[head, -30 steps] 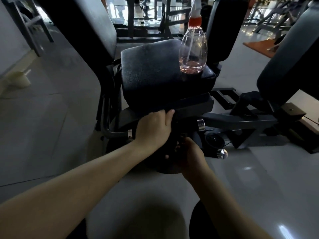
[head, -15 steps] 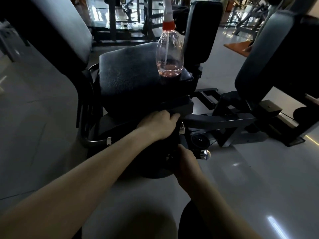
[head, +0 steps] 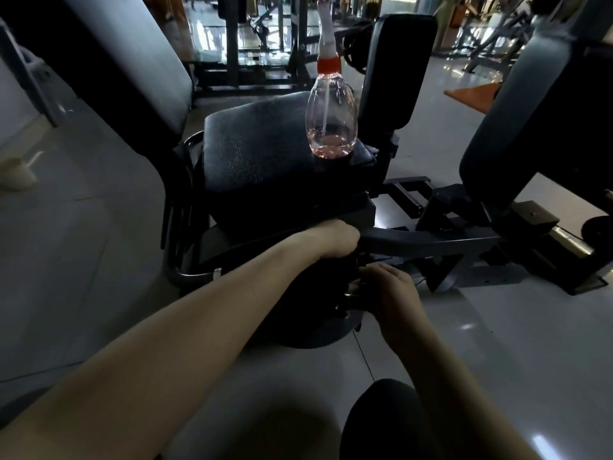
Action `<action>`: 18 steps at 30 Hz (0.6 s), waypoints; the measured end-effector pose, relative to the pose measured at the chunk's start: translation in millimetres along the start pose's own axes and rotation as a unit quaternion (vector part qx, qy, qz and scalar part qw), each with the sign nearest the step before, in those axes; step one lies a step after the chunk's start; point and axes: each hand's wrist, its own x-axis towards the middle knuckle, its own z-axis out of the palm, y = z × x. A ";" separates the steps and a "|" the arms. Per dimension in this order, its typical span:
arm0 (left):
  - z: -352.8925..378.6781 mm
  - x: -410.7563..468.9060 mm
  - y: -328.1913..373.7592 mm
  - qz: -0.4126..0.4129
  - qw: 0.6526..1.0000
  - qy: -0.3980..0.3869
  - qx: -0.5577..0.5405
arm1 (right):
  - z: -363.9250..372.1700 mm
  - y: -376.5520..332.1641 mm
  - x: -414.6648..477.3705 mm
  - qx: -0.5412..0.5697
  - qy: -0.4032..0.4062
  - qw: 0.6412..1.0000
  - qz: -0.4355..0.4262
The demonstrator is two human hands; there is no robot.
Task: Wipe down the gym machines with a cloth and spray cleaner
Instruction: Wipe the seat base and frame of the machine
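The left hand (head: 335, 239) curled against the machine frame (head: 431, 240) under the seat (head: 258, 161). The right hand (head: 389, 290) lay just below it. Darkness hid whether either gripped anything. The spray bottle (head: 331, 127) stood upright on the seat, beyond both hands.

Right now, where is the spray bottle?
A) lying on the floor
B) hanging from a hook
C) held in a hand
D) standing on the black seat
D: the spray bottle stands upright on the black seat pad, near the pad's right-hand corner.
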 end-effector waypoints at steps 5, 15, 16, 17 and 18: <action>22.7 -43.4 -37.4 0.226 0.930 0.265 0.121 | -2.5 -10.0 1.8 -0.017 0.097 0.994 -0.057; 13.7 -59.0 -138.9 0.242 0.860 0.351 0.281 | 42.7 6.5 10.8 -0.246 0.037 0.932 -0.264; 14.2 -59.2 -136.1 0.241 0.864 0.356 0.261 | 44.3 10.6 11.0 -0.254 0.048 0.926 -0.276; 16.3 -59.8 -133.2 0.238 0.870 0.367 0.229 | 44.6 12.2 10.6 -0.265 0.054 0.920 -0.284; 17.9 -61.3 -129.1 0.224 0.878 0.380 0.188 | 44.2 12.3 10.3 -0.278 0.053 0.915 -0.288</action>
